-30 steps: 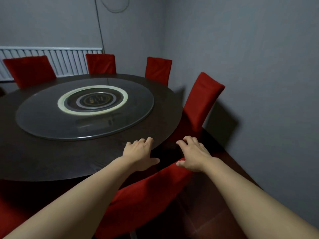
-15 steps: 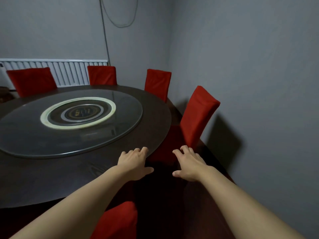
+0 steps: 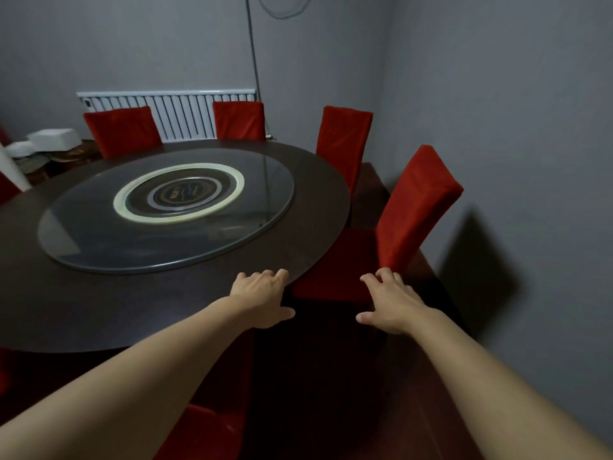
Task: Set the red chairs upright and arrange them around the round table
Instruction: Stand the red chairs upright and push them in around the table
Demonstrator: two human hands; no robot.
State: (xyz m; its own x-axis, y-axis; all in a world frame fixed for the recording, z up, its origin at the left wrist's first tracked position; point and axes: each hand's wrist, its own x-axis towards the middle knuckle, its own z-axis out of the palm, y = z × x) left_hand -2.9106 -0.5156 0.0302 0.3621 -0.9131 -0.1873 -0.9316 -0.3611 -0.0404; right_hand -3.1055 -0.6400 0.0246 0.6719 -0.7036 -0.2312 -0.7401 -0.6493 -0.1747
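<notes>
Head view: the chair back that sat under both hands a second ago has dropped to the bottom edge [image 3: 202, 426], so that chair looks placed, and the left hand [image 3: 262, 300] and right hand [image 3: 391, 303] now reach, fingers spread and holding nothing, toward the next red chair [image 3: 411, 214]. It stands upright, seat tucked under the round table [image 3: 99, 310] rim, with three more along the far side. Room is tight: the grey wall [image 3: 514, 127] is just beside that chair's back, leaving only a narrow strip of floor.
</notes>
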